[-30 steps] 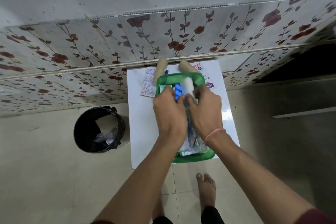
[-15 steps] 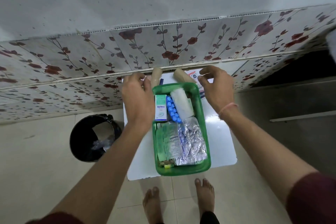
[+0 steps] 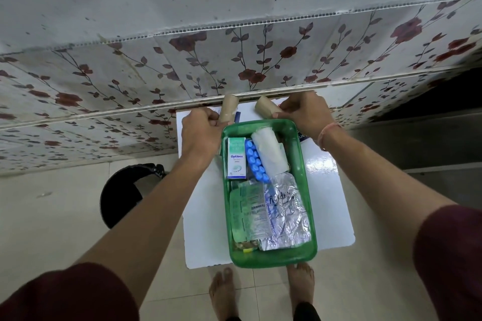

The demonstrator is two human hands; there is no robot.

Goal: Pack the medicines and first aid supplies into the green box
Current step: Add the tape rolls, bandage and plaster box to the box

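The green box [image 3: 303, 169] stands on a small white table [image 3: 202, 219]. It holds an Optibex carton [image 3: 236, 157], a blue pill strip [image 3: 256, 163], a white gauze roll [image 3: 269, 151], green tablet strips [image 3: 250, 214] and silver foil strips [image 3: 288, 214]. Two tan bandage rolls lie behind the box against the wall. My left hand [image 3: 200, 135] is curled on the near end of the left tan roll [image 3: 228, 109]. My right hand [image 3: 305, 112] pinches the end of the right tan roll [image 3: 264, 109].
A black waste bin [image 3: 121, 195] stands on the floor left of the table. A flowered wall panel [image 3: 234, 65] rises right behind the table. A printed packet [image 3: 303, 137] peeks out under my right wrist. My bare feet [image 3: 224, 292] are below the table's front edge.
Both hands left the box's contents and reached to the back of the table. They were open over the rolls half a second ago; their fingers have now closed on them.
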